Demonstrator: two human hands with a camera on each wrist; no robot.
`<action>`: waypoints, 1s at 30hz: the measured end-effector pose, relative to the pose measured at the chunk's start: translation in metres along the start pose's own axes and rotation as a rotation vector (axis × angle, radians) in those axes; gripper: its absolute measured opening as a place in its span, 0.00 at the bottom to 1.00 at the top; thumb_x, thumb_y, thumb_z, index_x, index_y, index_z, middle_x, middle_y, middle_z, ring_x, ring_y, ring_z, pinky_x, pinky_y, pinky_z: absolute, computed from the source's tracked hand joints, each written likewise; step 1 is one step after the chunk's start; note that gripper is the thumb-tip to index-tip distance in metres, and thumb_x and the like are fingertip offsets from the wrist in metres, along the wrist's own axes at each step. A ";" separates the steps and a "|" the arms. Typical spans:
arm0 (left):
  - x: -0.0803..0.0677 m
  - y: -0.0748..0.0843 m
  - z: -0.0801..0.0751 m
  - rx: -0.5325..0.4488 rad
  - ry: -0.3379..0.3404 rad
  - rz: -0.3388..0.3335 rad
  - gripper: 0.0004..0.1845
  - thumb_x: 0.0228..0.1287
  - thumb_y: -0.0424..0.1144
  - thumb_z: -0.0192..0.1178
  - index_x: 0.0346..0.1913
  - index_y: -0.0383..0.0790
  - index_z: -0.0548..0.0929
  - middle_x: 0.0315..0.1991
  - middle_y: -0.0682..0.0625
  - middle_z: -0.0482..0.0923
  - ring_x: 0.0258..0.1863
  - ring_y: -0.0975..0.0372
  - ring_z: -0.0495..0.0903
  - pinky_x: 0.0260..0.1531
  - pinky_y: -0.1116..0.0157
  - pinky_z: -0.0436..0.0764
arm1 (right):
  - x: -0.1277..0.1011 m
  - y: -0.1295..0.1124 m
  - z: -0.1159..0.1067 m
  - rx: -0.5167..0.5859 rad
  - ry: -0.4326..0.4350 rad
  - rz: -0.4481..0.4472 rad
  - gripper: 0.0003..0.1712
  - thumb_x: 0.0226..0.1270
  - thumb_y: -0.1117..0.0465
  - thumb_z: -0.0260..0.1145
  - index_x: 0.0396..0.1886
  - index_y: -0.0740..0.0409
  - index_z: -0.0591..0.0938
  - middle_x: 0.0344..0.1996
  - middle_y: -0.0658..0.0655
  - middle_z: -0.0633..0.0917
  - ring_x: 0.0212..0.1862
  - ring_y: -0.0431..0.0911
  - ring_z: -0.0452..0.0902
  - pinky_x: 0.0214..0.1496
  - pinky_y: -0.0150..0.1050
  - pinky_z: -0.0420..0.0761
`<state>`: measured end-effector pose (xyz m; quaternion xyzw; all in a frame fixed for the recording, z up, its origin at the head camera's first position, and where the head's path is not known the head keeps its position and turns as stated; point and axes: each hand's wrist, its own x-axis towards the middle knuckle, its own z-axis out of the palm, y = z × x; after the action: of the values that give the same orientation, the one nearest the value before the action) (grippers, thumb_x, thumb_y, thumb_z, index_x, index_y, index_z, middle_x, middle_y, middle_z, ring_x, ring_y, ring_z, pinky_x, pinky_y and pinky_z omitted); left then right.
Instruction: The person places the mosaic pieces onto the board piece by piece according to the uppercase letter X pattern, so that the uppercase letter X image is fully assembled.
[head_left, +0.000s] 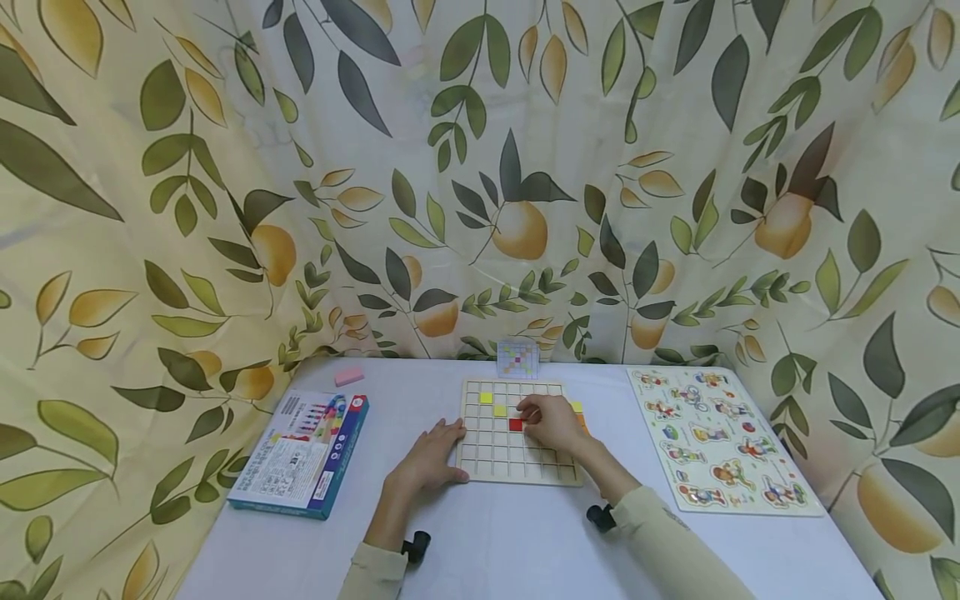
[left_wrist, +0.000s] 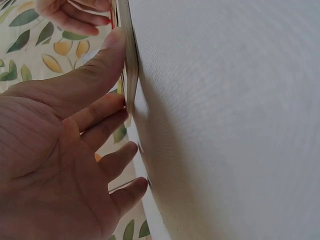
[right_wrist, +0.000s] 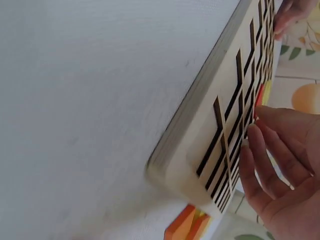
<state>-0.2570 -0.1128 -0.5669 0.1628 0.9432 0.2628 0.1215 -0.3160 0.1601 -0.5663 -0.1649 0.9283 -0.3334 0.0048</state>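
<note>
The wooden grid board (head_left: 517,433) lies mid-surface, with two yellow tiles (head_left: 492,404) and a red tile (head_left: 515,424) in its cells. The left hand (head_left: 429,457) rests flat against the board's left edge, fingers spread; the right hand (head_left: 553,421) lies over the grid, fingertips touching the red tile.

From the head camera I look forward and down across the white table (head_left: 510,533), from a moderate distance, with the wooden grid board (head_left: 517,433) at the centre of the frame and the leaf-print curtain (head_left: 480,167) filling the upper two thirds. My left wrist view sits very close, just behind the left hand (left_wrist: 65,150), facing along the table edge-on to the board's side in the upper middle. My right wrist view is equally close, looking past the right hand (right_wrist: 280,170) at lower right onto the board's corner. All three views share the board.
</note>
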 end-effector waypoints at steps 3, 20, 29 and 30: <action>0.001 -0.001 0.002 0.005 0.000 0.002 0.44 0.57 0.43 0.79 0.76 0.38 0.71 0.81 0.45 0.61 0.82 0.46 0.52 0.79 0.41 0.53 | -0.007 0.001 -0.007 -0.009 0.001 0.022 0.19 0.56 0.74 0.75 0.49 0.60 0.88 0.36 0.50 0.89 0.39 0.42 0.85 0.45 0.43 0.87; 0.001 -0.004 0.003 -0.005 -0.012 0.023 0.44 0.59 0.44 0.78 0.76 0.38 0.70 0.81 0.45 0.60 0.82 0.45 0.51 0.79 0.40 0.53 | -0.058 0.021 -0.051 -0.050 0.058 0.064 0.16 0.63 0.70 0.74 0.51 0.61 0.88 0.40 0.54 0.89 0.40 0.44 0.83 0.42 0.40 0.86; -0.001 0.001 -0.002 -0.026 -0.015 0.019 0.44 0.58 0.43 0.78 0.76 0.37 0.70 0.81 0.44 0.60 0.83 0.45 0.51 0.79 0.40 0.52 | -0.065 0.046 -0.059 -0.059 0.075 0.149 0.16 0.61 0.69 0.76 0.50 0.62 0.88 0.40 0.53 0.89 0.41 0.44 0.83 0.42 0.39 0.86; -0.001 0.001 -0.002 -0.025 -0.018 0.017 0.44 0.58 0.43 0.78 0.76 0.38 0.70 0.81 0.44 0.60 0.83 0.45 0.51 0.79 0.40 0.52 | -0.065 0.049 -0.059 -0.059 0.077 0.159 0.16 0.62 0.69 0.76 0.50 0.62 0.88 0.40 0.53 0.89 0.41 0.44 0.83 0.41 0.40 0.86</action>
<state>-0.2567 -0.1132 -0.5646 0.1718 0.9373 0.2742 0.1295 -0.2768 0.2523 -0.5575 -0.0778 0.9473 -0.3106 -0.0092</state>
